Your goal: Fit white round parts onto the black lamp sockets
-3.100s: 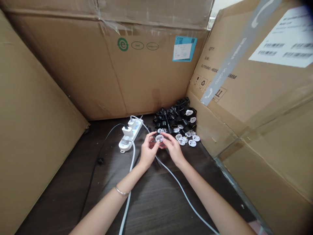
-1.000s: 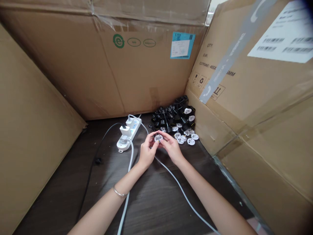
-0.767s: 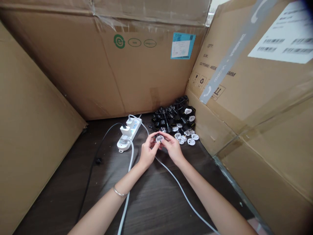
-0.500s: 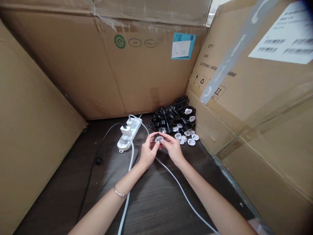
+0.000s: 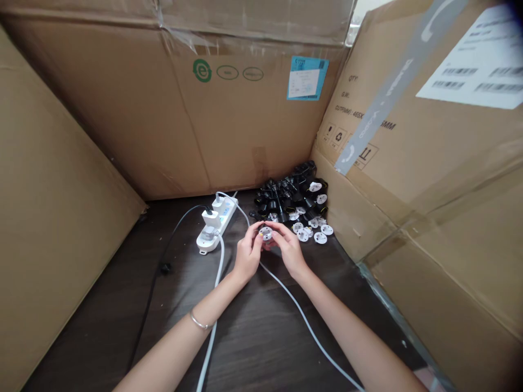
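Both hands meet low in the middle of the view, holding a small round white plug cover point(image 5: 265, 233) with a dark part behind it. My left hand point(image 5: 248, 253) grips it from the left, and the fingertips of my right hand point(image 5: 288, 249) press it from the right. Just beyond them lies a heap of black plug bodies with short leads point(image 5: 281, 198). Several loose white round covers point(image 5: 321, 237) are scattered along the heap's near edge, close to my right hand.
A white power strip point(image 5: 214, 223) with white plugs in it stands left of my hands. A white cable point(image 5: 300, 313) runs beneath my arms, and a black cord point(image 5: 157, 288) lies further left. Cardboard box walls point(image 5: 253, 125) surround the dark wood surface point(image 5: 261, 348).
The white cover has shifted slightly toward my left hand and turned a little between my fingers. The view has barely moved, and the heap is unchanged.
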The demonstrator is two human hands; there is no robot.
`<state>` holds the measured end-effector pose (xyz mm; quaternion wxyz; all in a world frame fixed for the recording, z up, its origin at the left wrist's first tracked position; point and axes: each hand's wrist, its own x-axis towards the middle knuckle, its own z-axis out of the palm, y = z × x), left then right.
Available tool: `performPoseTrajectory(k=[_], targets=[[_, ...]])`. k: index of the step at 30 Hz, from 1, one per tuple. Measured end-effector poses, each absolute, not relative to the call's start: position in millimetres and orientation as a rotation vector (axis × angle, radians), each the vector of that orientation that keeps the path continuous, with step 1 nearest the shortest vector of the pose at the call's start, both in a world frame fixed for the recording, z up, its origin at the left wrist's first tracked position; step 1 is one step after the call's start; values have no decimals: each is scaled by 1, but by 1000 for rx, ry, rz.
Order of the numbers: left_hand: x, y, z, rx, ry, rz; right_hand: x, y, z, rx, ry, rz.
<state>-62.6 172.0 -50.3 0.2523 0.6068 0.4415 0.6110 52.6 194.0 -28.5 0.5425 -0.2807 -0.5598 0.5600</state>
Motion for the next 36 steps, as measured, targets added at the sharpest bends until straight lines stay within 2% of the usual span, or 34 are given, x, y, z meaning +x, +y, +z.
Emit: performPoseTrajectory(k=[36], targets=[[-62,173,-51,1665,1252,1564,49,199,-40,-800,-1422,1228]])
